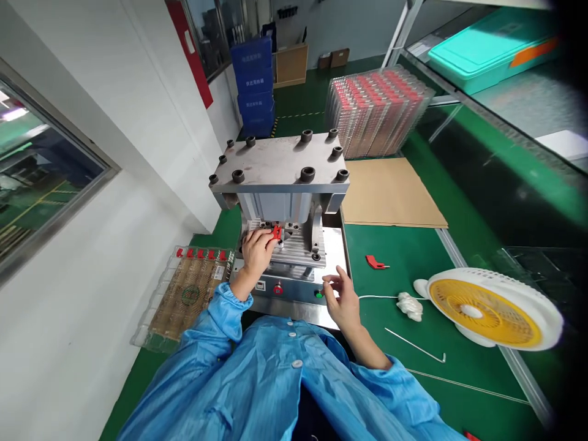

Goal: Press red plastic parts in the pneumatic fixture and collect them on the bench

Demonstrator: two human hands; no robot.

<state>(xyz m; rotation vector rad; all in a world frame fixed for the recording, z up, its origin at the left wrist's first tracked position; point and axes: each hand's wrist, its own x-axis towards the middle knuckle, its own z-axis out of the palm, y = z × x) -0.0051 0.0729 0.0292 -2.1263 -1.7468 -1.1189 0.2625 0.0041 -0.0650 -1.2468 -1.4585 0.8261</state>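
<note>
Blue coat [275,380] is nearest to the camera. Beyond it I see the green counter [399,248], which carries a metal press [280,160] with a ridged plate [301,252] inside. My right hand [342,301] holds nothing, its fingers loosely bent and apart. The fingers of my left hand [258,250] pinch a red part [277,232] at this plate. Just beside my right fingers is a green button [318,294].

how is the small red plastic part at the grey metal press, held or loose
Held: the left hand pinches the red part by one end; whether seated, cannot tell.
</note>
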